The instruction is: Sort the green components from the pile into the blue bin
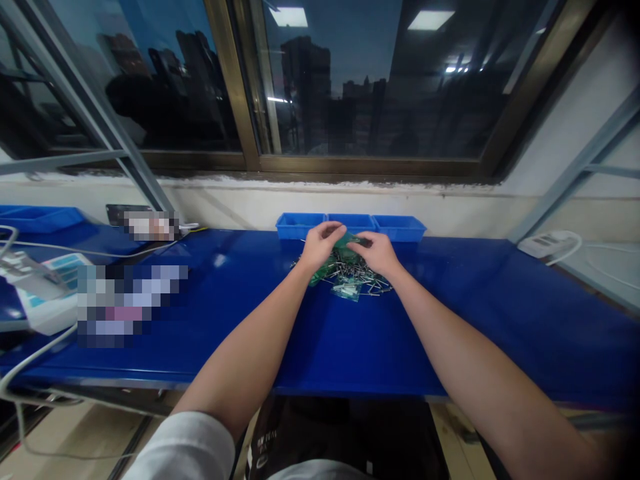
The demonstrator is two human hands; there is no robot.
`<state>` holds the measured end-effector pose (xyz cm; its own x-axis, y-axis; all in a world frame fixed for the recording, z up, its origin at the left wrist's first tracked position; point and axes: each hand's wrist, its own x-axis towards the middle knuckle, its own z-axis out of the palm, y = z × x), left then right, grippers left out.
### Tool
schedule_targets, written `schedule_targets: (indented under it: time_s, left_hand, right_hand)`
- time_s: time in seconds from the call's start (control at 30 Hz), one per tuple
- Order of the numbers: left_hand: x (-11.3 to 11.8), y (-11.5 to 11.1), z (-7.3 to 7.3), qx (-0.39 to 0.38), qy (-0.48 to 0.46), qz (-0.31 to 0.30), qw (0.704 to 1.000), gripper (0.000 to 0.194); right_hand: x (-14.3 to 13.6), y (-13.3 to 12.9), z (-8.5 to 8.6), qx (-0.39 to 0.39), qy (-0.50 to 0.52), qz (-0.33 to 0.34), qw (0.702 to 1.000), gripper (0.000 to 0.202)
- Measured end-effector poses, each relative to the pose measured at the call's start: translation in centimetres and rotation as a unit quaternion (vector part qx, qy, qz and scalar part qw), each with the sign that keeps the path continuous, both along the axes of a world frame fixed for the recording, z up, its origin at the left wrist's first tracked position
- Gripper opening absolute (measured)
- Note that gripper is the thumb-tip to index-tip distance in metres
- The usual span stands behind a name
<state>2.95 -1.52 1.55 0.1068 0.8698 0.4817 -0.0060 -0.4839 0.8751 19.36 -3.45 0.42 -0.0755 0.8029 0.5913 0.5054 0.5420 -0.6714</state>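
Observation:
Over a blue tabletop (345,353), my left hand (320,248) and my right hand (377,253) pinch a small green-tinted clear plastic bag (349,240) between them, one at each side. Whether the bag contains anything is too small to tell. Right below lies a loose pile of thin silvery metal pins (367,275), perhaps rivets or screws. Another small clear bag (347,289) with short pale pieces in it rests at the pile's front edge. More green plastic (320,273) shows at the left of the pile, partly hidden by my left hand.
Three blue bins (400,229) stand in a row behind the pile, against the wall. To the left are a white device with a blue panel (53,287), cables and pixelated items. A white power strip (550,244) sits at the right. Grey metal frame posts rise on both sides.

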Motion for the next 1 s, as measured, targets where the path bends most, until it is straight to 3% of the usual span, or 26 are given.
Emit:
schedule_targets:
  time_s: [0.13, 0.27, 0.43, 0.57, 0.83, 1.0]
  left_hand:
    - [-0.5, 0.3, -0.2, 0.01, -0.009, -0.015, 1.0, 0.029]
    - [-0.8, 0.6, -0.6, 0.062, 0.076, 0.016, 0.995, 0.041]
    - [-0.8, 0.2, -1.0, 0.204, 0.256, 0.086, 0.941, 0.052]
    - [-0.7, -0.2, -1.1, 0.247, 0.312, 0.085, 0.913, 0.047]
    - [-0.5, 0.1, -1.0, 0.218, 0.296, 0.074, 0.927, 0.014]
    - [-0.5, 0.8, -1.2, 0.132, 0.225, 0.104, 0.96, 0.014]
  right_hand:
    - [0.2, 0.2, -0.1, 0.08, 0.01, -0.048, 0.996, 0.016]
    - [0.3, 0.0, 0.0, 0.151, 0.002, -0.083, 0.985, 0.032]
    - [0.3, -0.2, 0.0, 0.183, -0.027, -0.101, 0.978, 0.037]
    - [0.2, -0.2, -0.1, 0.191, -0.043, -0.08, 0.977, 0.037]
    - [-0.1, 0.1, -0.4, 0.131, -0.042, -0.049, 0.989, 0.028]
    - [0.3, 0.6, -0.8, 0.122, -0.045, -0.089, 0.988, 0.048]
